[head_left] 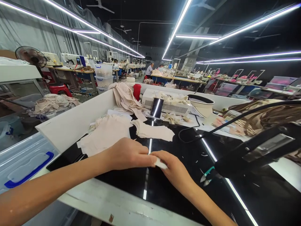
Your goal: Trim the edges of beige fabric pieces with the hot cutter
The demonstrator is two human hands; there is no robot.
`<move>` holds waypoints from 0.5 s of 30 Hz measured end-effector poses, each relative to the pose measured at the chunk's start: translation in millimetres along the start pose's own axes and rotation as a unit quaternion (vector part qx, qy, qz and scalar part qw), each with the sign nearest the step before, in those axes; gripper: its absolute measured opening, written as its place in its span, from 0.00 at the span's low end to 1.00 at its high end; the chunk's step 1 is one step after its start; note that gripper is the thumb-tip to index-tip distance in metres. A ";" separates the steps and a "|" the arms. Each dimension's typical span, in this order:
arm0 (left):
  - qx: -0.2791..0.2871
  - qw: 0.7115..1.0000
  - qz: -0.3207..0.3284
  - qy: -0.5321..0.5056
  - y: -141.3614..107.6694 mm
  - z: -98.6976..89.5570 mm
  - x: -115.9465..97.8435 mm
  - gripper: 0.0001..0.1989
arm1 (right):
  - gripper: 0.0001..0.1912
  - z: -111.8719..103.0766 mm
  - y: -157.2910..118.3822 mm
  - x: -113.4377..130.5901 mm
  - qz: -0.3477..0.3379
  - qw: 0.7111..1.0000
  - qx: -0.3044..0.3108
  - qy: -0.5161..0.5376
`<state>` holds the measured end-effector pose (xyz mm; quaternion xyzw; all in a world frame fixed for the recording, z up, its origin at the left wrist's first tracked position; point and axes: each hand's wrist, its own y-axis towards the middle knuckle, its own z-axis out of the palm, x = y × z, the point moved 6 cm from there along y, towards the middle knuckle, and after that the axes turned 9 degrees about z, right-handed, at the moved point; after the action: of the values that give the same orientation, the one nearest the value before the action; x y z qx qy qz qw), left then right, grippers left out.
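My left hand (131, 153) and my right hand (171, 166) meet over the glossy black tabletop (131, 182). A small white piece of fabric (161, 163) is pinched between them, its lower end lying against my right palm. The fingers of both hands are closed on it, and most of the piece is hidden. Just beyond my hands lies a stack of cut cream fabric pieces (154, 131). A larger pile of cream fabric (109, 131) spreads behind my left wrist. To the right of my right hand rest thread snips (207, 175) with a teal handle.
A black machine arm (256, 150) with a cable reaches in from the right. Behind the fabric stand a white vented box (166, 106), a red thread cone (136, 91) and a round cream container (201, 105). White side boards (77, 122) edge the table. A lidded plastic bin (25, 163) stands at left.
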<state>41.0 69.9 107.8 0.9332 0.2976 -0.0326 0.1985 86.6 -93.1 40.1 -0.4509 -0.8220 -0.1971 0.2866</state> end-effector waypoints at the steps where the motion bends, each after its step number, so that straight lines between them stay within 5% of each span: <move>1: 0.028 0.998 0.042 0.036 -1.2 10.3 -7.4 0.17 | 0.19 -3.3 2.0 -7.6 -0.001 0.999 -0.018 -0.031; 3: 0.053 0.988 0.104 0.099 -5.6 32.0 -19.0 0.18 | 0.25 -7.6 4.4 -22.3 0.001 0.994 -0.049 -0.097; 7: 0.008 0.981 0.125 0.146 -12.5 59.2 -24.3 0.17 | 0.33 -12.8 4.1 -40.3 -0.003 0.976 -0.099 -0.192; 11: -0.007 0.983 0.113 0.146 -14.9 67.0 -20.2 0.19 | 0.40 -17.6 -2.8 -39.3 -0.012 0.961 -0.137 -0.239; 15: 0.004 0.984 0.096 0.147 -15.9 67.7 -20.3 0.19 | 0.39 -10.4 -16.2 -19.9 -0.107 0.940 -0.143 -0.290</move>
<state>19.2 44.3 43.6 0.9529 0.2321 0.1231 0.1515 84.3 -120.1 34.0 -0.4340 -0.8762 -0.2026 -0.0539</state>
